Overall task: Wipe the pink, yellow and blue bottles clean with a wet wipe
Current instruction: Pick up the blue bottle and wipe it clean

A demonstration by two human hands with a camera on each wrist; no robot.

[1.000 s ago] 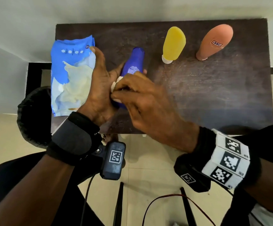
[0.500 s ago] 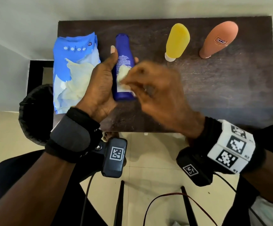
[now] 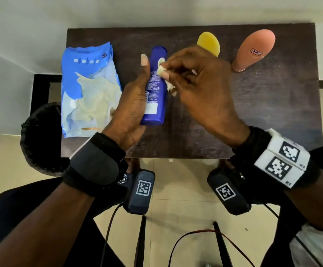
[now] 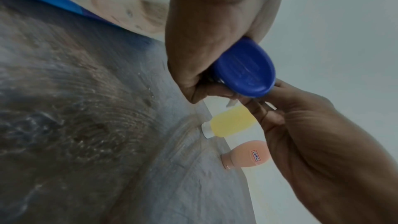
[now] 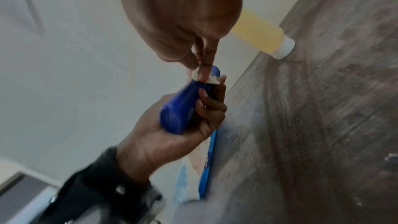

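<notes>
The right hand [image 3: 201, 83] hides the yellow bottle's [image 3: 208, 43] lower half.

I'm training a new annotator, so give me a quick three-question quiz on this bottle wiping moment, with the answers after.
1. True or false: the left hand grips the blue bottle.
2. What does the right hand pinch against that bottle?
A. the wet wipe
B. the wipe packet
C. a cap
3. Which two bottles stand untouched on the table?

Key: 1 true. 2 A. 3 the yellow bottle and the pink bottle.
</notes>
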